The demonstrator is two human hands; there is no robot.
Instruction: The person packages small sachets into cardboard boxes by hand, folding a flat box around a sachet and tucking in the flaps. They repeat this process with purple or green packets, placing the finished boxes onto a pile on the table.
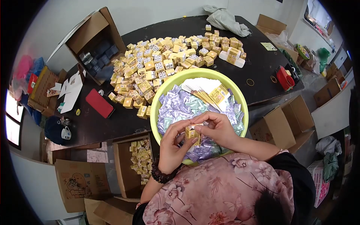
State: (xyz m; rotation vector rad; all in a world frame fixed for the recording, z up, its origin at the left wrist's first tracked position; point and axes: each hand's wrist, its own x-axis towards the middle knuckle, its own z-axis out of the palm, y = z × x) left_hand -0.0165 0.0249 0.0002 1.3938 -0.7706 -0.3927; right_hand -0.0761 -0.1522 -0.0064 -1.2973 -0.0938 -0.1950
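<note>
Between my two hands, over the near part of a yellow-green basin (244,112), is a small yellow box (191,134). My left hand (174,140) wraps its side, thumb against the lower front. My right hand (215,129) closes over the box's top, thumb and fingers at its upper edge. Purple and mint-green sachets (174,107) fill the basin below. On top of them, toward the back, lies a fanned stack of flat, unfolded yellow-and-white cartons (219,93).
Many small yellow boxes (150,67) are heaped on the dark table (258,62). A red phone case (99,102), an open carton (92,28) and a mug (66,133) are at left. Cardboard boxes (279,125) stand right; another box (122,165) below holds more yellow boxes.
</note>
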